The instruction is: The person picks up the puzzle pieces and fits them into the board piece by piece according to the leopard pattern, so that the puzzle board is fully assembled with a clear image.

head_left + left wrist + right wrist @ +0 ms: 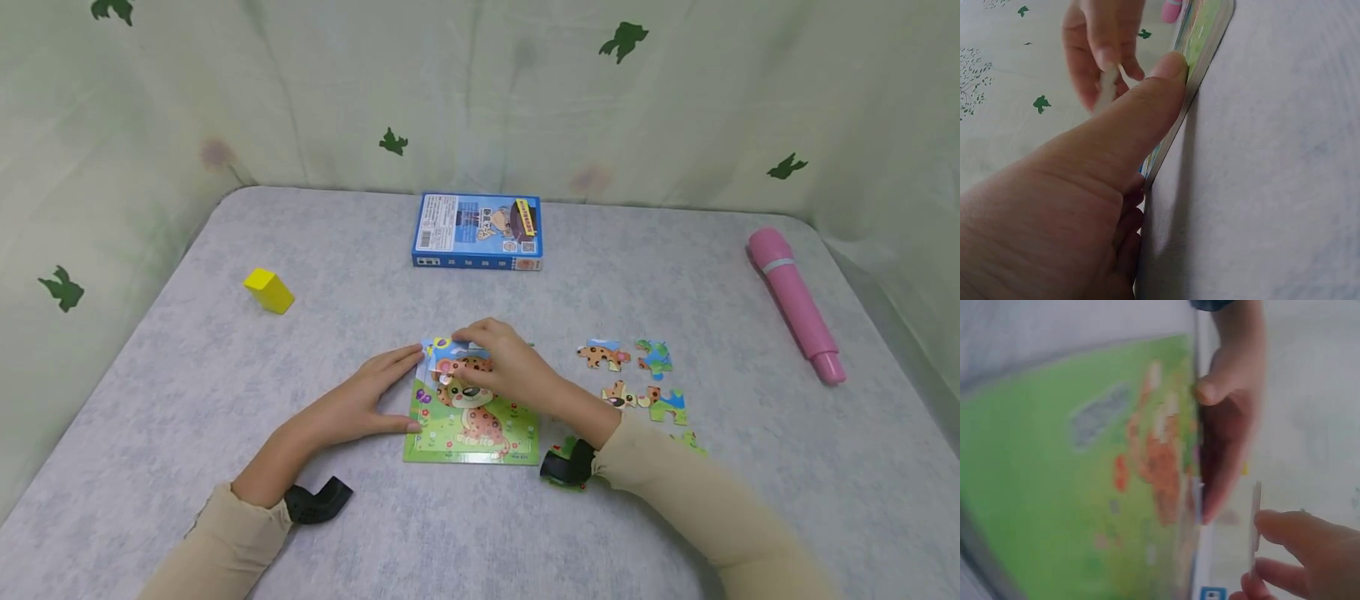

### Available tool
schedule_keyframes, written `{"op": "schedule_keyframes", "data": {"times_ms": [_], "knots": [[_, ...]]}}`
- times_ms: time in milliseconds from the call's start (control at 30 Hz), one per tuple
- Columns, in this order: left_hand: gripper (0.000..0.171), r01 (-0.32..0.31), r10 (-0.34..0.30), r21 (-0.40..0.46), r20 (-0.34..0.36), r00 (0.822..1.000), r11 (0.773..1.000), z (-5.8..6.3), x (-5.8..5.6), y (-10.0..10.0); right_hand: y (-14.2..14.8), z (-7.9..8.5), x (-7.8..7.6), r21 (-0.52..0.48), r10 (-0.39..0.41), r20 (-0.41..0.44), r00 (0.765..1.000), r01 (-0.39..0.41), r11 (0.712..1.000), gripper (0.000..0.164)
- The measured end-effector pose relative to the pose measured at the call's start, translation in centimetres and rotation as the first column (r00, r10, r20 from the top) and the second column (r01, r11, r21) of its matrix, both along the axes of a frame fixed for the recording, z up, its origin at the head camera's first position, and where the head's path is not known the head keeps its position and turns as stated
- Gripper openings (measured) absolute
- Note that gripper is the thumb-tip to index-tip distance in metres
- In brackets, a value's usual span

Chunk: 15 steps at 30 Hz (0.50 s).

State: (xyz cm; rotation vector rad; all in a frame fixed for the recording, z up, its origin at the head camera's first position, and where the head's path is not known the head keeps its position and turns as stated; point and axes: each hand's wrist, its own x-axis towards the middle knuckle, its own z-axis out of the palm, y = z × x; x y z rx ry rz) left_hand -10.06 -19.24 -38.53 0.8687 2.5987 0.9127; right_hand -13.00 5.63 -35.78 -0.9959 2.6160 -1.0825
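My right hand (510, 362) pinches a jigsaw piece (444, 367) between thumb and fingers, over the upper left of a square puzzle board (427, 446). In the right wrist view the jigsaw piece (1254, 531) appears edge-on, raised off the board. The board carries a spotted cartoon leopard on green grass, partly covered by the right hand in the head view. Along the board's left side rests my left hand (356, 404), its fingers extended near the top corner. The left thumb (1169, 69) lies straight against the board's edge lower down.
Several loose jigsaw pieces (600, 356) lie right of the board, some partly behind the right forearm. A blue box (476, 233) sits at the back, a yellow block (270, 292) at the left, and a pink cylindrical object (798, 304) at the right. A curtain (510, 100) hangs behind the table.
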Motion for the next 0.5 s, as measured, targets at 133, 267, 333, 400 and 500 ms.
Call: {"op": "schedule_keyframes", "data": {"times_ms": [133,267,333,400,500], "knots": [[0.091,0.004,-0.004,0.004,-0.004,1.000,1.000,-0.2,0.0,0.0,-0.5,-1.0,-0.5,0.080,-0.017,-0.003,1.000,0.017,0.997,0.045],[0.086,0.015,-0.015,0.006,-0.016,1.000,1.000,-0.2,0.0,0.0,-0.7,-1.7,-0.8,0.127,-0.033,-0.033,0.999,0.037,0.991,0.043],[0.083,0.021,-0.021,0.008,-0.023,1.000,1.000,-0.2,0.0,0.0,-0.7,-2.0,-0.9,0.136,-0.034,-0.050,0.998,0.041,0.990,0.042],[0.079,0.026,-0.026,0.006,-0.030,0.999,1.000,-0.1,0.0,0.0,-0.7,-2.2,-1.0,0.139,-0.033,-0.064,0.997,0.041,0.989,0.041],[0.075,0.034,-0.034,-0.002,-0.038,0.999,0.999,-0.1,0.1,0.0,-0.7,-2.5,-1.1,0.136,-0.033,-0.069,0.997,0.043,0.990,0.040]]}}
